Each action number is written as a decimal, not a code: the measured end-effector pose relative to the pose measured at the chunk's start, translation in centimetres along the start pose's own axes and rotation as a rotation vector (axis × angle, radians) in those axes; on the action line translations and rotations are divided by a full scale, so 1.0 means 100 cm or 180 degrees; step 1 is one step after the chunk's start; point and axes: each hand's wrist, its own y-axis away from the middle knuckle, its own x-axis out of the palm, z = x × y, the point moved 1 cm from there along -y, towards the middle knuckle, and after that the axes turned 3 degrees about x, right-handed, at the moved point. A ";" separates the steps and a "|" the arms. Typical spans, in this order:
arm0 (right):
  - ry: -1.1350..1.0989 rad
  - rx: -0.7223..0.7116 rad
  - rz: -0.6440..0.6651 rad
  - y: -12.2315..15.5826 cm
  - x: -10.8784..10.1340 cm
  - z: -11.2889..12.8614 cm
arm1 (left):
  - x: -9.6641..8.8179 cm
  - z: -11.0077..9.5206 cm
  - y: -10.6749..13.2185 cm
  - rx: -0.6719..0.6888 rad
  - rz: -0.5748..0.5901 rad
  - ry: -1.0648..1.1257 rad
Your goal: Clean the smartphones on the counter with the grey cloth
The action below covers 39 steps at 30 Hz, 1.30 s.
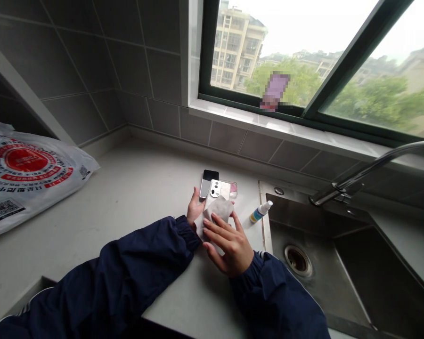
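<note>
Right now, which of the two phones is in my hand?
The white phone, camera lenses up, in your left hand under the cloth; the dark phone lies on the counter.

It was a home kitchen: a steel sink [339, 263] with a curved tap [367, 172] filled the lower right, grey wall tiles [102, 61] the upper left, apartment blocks [238, 47] beyond the window [304, 110].

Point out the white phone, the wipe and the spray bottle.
white phone [219, 189]: head view, on its back beside the camera block.
wipe [218, 208]: head view, middle of the sheet.
spray bottle [260, 213]: head view, on its body.
</note>
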 end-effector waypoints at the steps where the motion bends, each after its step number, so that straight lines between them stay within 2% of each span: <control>1: 0.0003 -0.0020 0.0016 0.000 0.000 0.000 | -0.002 0.000 0.000 -0.0028 0.0034 -0.0013; 5: 0.0137 0.0010 0.0043 0.001 0.006 -0.001 | -0.004 0.003 0.001 -0.0062 0.0108 -0.0085; 9: 0.0375 0.0278 0.0079 0.005 0.012 -0.006 | -0.001 0.011 0.003 -0.0191 0.0061 -0.0120; 13: 0.0650 0.0581 0.0104 0.007 0.016 -0.011 | -0.002 0.018 0.001 0.0052 -0.0099 -0.0195; 18: 0.0920 0.0781 -0.0056 0.006 0.015 -0.013 | -0.004 0.026 -0.002 0.0167 0.0283 -0.0317; 23: 0.1088 0.0965 -0.0450 0.006 0.011 -0.020 | -0.003 0.029 0.003 0.0141 0.0465 -0.0820; 27: 0.1134 0.1086 -0.0585 0.006 0.008 -0.026 | -0.003 0.028 0.006 0.0158 0.0654 -0.1202; 32: 0.0994 0.1193 -0.0755 0.005 0.002 -0.032 | -0.010 0.026 0.003 -0.0207 0.0926 -0.1489; 39: 0.0544 0.1063 -0.1098 0.004 -0.006 -0.036 | -0.016 0.024 0.002 -0.0399 0.0950 -0.1565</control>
